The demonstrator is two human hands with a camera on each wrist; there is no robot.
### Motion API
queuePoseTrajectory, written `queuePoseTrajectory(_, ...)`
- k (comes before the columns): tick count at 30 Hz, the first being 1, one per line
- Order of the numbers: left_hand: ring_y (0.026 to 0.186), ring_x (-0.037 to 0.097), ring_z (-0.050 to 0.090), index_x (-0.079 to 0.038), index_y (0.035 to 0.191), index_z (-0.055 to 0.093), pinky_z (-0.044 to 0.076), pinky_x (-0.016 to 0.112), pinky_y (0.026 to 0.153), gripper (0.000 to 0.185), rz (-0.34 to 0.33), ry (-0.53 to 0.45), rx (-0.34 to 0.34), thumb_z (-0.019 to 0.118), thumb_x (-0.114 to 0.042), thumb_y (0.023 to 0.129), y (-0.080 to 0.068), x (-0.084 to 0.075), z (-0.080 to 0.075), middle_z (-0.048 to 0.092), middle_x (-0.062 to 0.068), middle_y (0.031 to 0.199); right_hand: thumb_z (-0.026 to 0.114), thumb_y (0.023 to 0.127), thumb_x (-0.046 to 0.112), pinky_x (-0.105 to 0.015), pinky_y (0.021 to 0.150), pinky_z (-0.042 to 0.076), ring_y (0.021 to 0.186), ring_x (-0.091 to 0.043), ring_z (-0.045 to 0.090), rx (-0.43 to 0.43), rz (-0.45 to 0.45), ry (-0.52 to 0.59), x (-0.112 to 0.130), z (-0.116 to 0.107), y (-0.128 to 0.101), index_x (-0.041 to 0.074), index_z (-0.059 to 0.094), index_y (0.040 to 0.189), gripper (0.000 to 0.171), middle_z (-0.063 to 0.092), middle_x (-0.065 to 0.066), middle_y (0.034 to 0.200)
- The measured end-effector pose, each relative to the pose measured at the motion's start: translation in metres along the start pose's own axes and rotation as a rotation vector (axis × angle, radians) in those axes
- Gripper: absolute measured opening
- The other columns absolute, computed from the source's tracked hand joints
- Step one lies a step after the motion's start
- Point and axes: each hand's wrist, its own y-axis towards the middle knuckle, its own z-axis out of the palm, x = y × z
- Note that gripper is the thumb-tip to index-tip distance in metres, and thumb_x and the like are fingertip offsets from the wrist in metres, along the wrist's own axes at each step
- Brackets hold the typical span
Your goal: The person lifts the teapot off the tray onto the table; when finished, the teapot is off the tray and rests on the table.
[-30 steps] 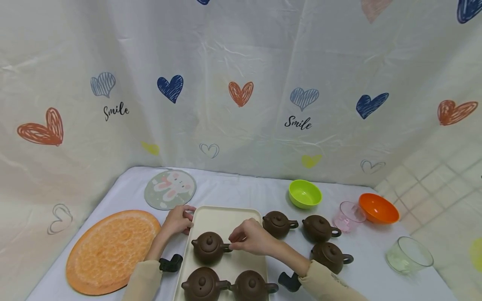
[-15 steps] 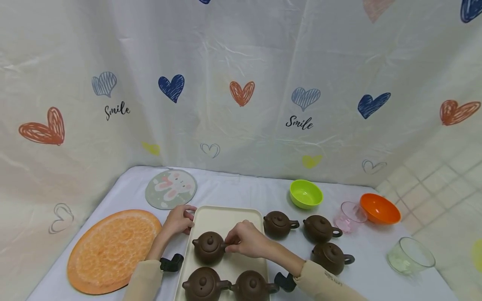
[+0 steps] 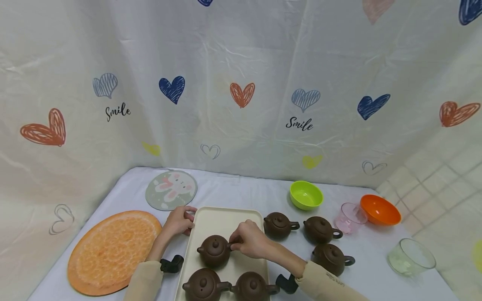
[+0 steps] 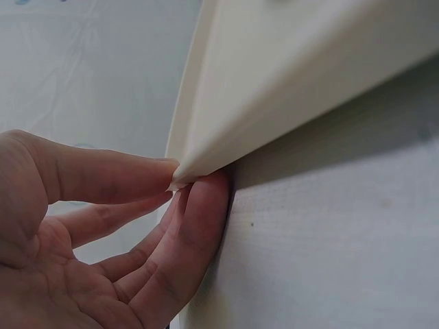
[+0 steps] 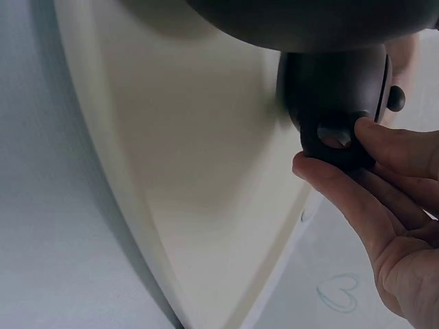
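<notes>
The brown teapot [image 3: 213,256] lies just to the left of the right hand [image 3: 249,240], whose thumb and fingers pinch its handle [image 5: 313,144]; it is at the left half of the tray [image 3: 226,219], though I cannot tell whether its base touches. Its long axis runs crosswise from that grip, spout [image 3: 201,250] leftmost, making the right hand the nearer of the 2. Farther off, the left hand [image 3: 178,222] grips the tray's left rim [image 3: 188,247] near the far corner.
</notes>
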Motion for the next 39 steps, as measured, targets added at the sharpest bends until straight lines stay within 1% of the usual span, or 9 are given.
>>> queuePoseTrajectory(4, 0.053, 0.017, 0.060, 0.008, 0.117, 0.060, 0.057, 0.033, 0.046, 0.047, -0.004, -0.011, 0.003, 0.060, 0.012, 0.070, 0.000, 0.001, 0.001, 0.060, 0.012, 0.078, 0.075, 0.076, 0.002, -0.008, 0.054, 0.044, 0.061, 0.005, 0.056, -0.015, -0.002, 0.006, -0.003, -0.002, -0.006, 0.004, 0.077, 0.079, 0.004, 0.073, -0.001, 0.074)
queuePoseTrajectory(7, 0.053, 0.016, 0.060, 0.008, 0.117, 0.060, 0.057, 0.033, 0.046, 0.047, -0.003, -0.016, 0.002, 0.060, 0.012, 0.070, 0.000, 0.001, 0.001, 0.060, 0.012, 0.078, 0.075, 0.077, 0.002, -0.010, 0.053, 0.045, 0.061, 0.005, 0.055, -0.020, 0.010, 0.040, -0.006, -0.007, -0.013, 0.005, 0.077, 0.080, 0.005, 0.073, 0.000, 0.075)
queuePoseTrajectory(11, 0.051, 0.016, 0.059, 0.008, 0.117, 0.060, 0.056, 0.033, 0.046, 0.047, 0.002, -0.019, 0.003, 0.061, 0.012, 0.070, 0.000, 0.002, 0.002, 0.060, 0.012, 0.077, 0.075, 0.078, 0.002, -0.013, 0.054, 0.047, 0.063, 0.005, 0.056, -0.027, 0.043, 0.082, -0.013, -0.019, -0.026, 0.004, 0.077, 0.083, 0.006, 0.073, 0.000, 0.077)
queuePoseTrajectory(14, 0.049, 0.016, 0.059, 0.008, 0.117, 0.061, 0.056, 0.032, 0.046, 0.047, 0.003, -0.017, 0.001, 0.061, 0.011, 0.070, 0.001, 0.003, 0.002, 0.060, 0.011, 0.077, 0.076, 0.077, 0.002, -0.014, 0.054, 0.047, 0.066, 0.004, 0.056, -0.049, 0.057, 0.079, -0.020, -0.030, -0.036, 0.004, 0.077, 0.083, 0.006, 0.074, -0.002, 0.078)
queuePoseTrajectory(21, 0.050, 0.016, 0.059, 0.008, 0.117, 0.060, 0.056, 0.032, 0.046, 0.047, 0.009, -0.022, -0.001, 0.061, 0.011, 0.070, 0.001, 0.002, 0.001, 0.060, 0.011, 0.077, 0.074, 0.077, 0.000, -0.016, 0.048, 0.044, 0.058, 0.003, 0.047, -0.100, 0.112, 0.086, -0.035, -0.051, -0.066, 0.004, 0.077, 0.084, 0.008, 0.073, 0.000, 0.075)
queuePoseTrajectory(27, 0.049, 0.016, 0.058, 0.007, 0.117, 0.061, 0.056, 0.032, 0.046, 0.047, 0.011, -0.017, -0.006, 0.062, 0.011, 0.071, 0.000, 0.001, 0.000, 0.059, 0.011, 0.076, 0.075, 0.075, 0.000, -0.017, 0.053, 0.048, 0.065, 0.004, 0.054, -0.146, 0.168, 0.037, -0.047, -0.059, -0.091, 0.004, 0.076, 0.083, 0.009, 0.073, 0.000, 0.078)
queuePoseTrajectory(32, 0.049, 0.016, 0.058, 0.007, 0.118, 0.061, 0.056, 0.032, 0.046, 0.047, 0.013, -0.014, -0.007, 0.062, 0.011, 0.071, 0.000, 0.002, 0.001, 0.059, 0.011, 0.077, 0.076, 0.074, 0.001, -0.018, 0.058, 0.046, 0.069, 0.001, 0.056, -0.160, 0.198, 0.005, -0.054, -0.062, -0.107, 0.006, 0.077, 0.082, 0.009, 0.073, 0.004, 0.076)
queuePoseTrajectory(34, 0.049, 0.016, 0.058, 0.007, 0.118, 0.061, 0.056, 0.032, 0.046, 0.047, 0.013, -0.015, -0.005, 0.062, 0.011, 0.071, 0.000, 0.002, 0.002, 0.059, 0.011, 0.077, 0.076, 0.074, 0.002, -0.019, 0.059, 0.047, 0.069, -0.001, 0.057, -0.163, 0.207, 0.000, -0.056, -0.064, -0.113, 0.007, 0.077, 0.081, 0.009, 0.072, 0.005, 0.075)
queuePoseTrajectory(39, 0.050, 0.016, 0.059, 0.007, 0.118, 0.061, 0.056, 0.032, 0.046, 0.047, 0.012, -0.018, -0.004, 0.062, 0.011, 0.071, -0.001, 0.001, 0.002, 0.060, 0.011, 0.077, 0.076, 0.074, 0.002, -0.019, 0.060, 0.053, 0.073, -0.003, 0.064, -0.161, 0.266, 0.035, -0.060, -0.066, -0.122, 0.004, 0.077, 0.082, 0.008, 0.074, 0.001, 0.078)
